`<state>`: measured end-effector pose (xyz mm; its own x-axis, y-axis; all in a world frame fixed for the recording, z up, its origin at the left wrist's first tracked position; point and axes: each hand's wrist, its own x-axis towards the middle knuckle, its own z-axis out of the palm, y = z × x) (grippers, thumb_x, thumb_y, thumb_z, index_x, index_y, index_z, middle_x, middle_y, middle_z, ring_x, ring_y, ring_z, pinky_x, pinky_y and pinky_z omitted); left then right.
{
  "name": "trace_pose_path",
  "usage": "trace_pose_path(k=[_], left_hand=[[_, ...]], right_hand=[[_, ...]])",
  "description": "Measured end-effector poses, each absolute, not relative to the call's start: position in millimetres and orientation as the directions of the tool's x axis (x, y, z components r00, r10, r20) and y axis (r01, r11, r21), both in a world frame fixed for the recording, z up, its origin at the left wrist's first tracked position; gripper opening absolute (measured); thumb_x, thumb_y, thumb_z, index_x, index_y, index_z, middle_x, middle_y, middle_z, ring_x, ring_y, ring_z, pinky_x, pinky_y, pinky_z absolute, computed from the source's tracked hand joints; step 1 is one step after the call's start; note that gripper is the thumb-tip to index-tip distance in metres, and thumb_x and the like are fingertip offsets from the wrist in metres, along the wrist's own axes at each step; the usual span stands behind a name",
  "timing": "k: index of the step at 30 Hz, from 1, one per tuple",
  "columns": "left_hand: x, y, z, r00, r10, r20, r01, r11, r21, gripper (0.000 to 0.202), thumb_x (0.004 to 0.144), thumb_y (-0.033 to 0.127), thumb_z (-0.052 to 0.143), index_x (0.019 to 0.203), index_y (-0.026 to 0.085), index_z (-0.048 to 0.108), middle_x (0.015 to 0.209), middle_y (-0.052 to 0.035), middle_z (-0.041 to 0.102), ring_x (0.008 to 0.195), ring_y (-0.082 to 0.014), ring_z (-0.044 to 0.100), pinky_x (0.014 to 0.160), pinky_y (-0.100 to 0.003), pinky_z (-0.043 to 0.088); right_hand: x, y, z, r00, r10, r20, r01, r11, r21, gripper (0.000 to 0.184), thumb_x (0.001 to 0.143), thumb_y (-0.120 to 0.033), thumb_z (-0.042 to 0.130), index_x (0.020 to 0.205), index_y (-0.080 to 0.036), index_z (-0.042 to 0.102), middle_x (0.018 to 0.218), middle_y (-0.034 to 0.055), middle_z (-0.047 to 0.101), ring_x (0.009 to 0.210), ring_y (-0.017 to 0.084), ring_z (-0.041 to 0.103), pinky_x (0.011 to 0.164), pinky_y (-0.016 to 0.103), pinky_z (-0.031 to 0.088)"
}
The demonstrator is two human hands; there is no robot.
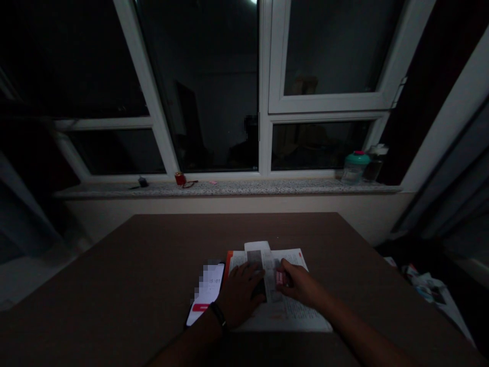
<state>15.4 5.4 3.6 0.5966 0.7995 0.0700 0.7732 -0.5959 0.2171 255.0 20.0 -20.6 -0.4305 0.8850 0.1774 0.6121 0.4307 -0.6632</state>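
Observation:
A white printed book or paper (290,311) lies on the brown table (145,285) in front of me. My left hand (240,295) rests flat on its left part, fingers stretched out over a grey strip (255,257) and a dark object under the fingertips. My right hand (300,285) is pinched on a small red and white thing (280,278) next to a pale transparent strip (272,280). A lit phone (206,295) lies just left of my left hand. A dark band sits on my left wrist.
A stone windowsill (229,188) runs behind the table with a small red object (180,178), a dark small item (142,182), a teal-lidded jar (355,165) and a bottle (376,160). Dark windows above. Papers (424,285) lie on the floor at right.

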Motion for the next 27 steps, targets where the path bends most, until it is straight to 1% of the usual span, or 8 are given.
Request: trace_pose_path(k=[3,5,10,14,20,23,27], left_hand=[[15,5,4,0.595,0.800,0.075,0.775,-0.596,0.209,0.061,0.087,0.030,0.069,0.142,0.027,0.045,0.151,-0.0068,0.039,0.138,-0.0333,0.030,0.112,-0.055,0.026],[15,6,4,0.598,0.798,0.077,0.773,-0.599,0.208,0.061,0.087,0.030,0.069,0.143,0.027,0.044,0.151,-0.0065,0.038,0.138,-0.0332,0.030,0.111,-0.055,0.027],[16,4,8,0.600,0.798,0.059,0.772,-0.597,0.219,0.062,0.087,0.030,0.069,0.143,0.026,0.044,0.152,-0.0072,0.037,0.139,-0.0337,0.029,0.112,-0.056,0.026],[18,2,14,0.585,0.811,0.025,0.786,-0.574,0.229,0.061,0.087,0.031,0.069,0.143,0.025,0.045,0.152,-0.0071,0.037,0.139,-0.0338,0.029,0.112,-0.056,0.026],[18,3,14,0.586,0.810,0.029,0.786,-0.577,0.219,0.060,0.088,0.032,0.068,0.143,0.026,0.045,0.152,-0.0083,0.037,0.139,-0.0342,0.029,0.112,-0.056,0.026],[17,3,12,0.587,0.809,0.031,0.785,-0.579,0.220,0.060,0.088,0.031,0.068,0.143,0.026,0.044,0.152,-0.0083,0.037,0.139,-0.0346,0.030,0.112,-0.057,0.025],[17,3,10,0.583,0.811,0.047,0.786,-0.577,0.222,0.060,0.087,0.029,0.068,0.143,0.027,0.045,0.152,-0.0065,0.037,0.139,-0.0332,0.029,0.112,-0.056,0.025]], right_hand=[[257,17,-21,-0.494,0.852,0.174,0.589,0.475,-0.654,0.028,0.078,-0.023,0.067,0.087,-0.024,0.040,0.078,-0.0042,0.056,0.068,0.013,0.053,0.057,0.019,0.035],[257,17,-22,-0.491,0.850,0.189,0.588,0.483,-0.649,0.027,0.078,-0.023,0.066,0.085,-0.023,0.040,0.077,-0.0040,0.055,0.067,0.012,0.052,0.057,0.020,0.034],[250,25,-25,-0.370,0.894,0.255,0.634,0.443,-0.634,0.019,0.081,-0.020,0.061,0.087,-0.023,0.043,0.075,-0.0033,0.055,0.065,0.013,0.051,0.057,0.021,0.034],[249,32,-25,-0.328,0.911,0.251,0.634,0.409,-0.656,0.021,0.081,-0.023,0.062,0.092,-0.023,0.044,0.074,-0.0034,0.056,0.064,0.013,0.053,0.056,0.021,0.034],[256,27,-27,-0.418,0.892,0.174,0.602,0.415,-0.682,0.028,0.076,-0.022,0.067,0.086,-0.023,0.041,0.073,-0.0057,0.056,0.064,0.011,0.053,0.054,0.019,0.033],[259,19,-22,-0.481,0.867,0.131,0.597,0.433,-0.675,0.029,0.074,-0.023,0.069,0.087,-0.023,0.043,0.076,-0.0050,0.057,0.065,0.011,0.053,0.054,0.018,0.034],[261,12,-15,-0.542,0.835,0.097,0.599,0.465,-0.652,0.037,0.065,-0.024,0.077,0.085,-0.022,0.046,0.079,-0.0047,0.058,0.068,0.012,0.053,0.056,0.019,0.035]])
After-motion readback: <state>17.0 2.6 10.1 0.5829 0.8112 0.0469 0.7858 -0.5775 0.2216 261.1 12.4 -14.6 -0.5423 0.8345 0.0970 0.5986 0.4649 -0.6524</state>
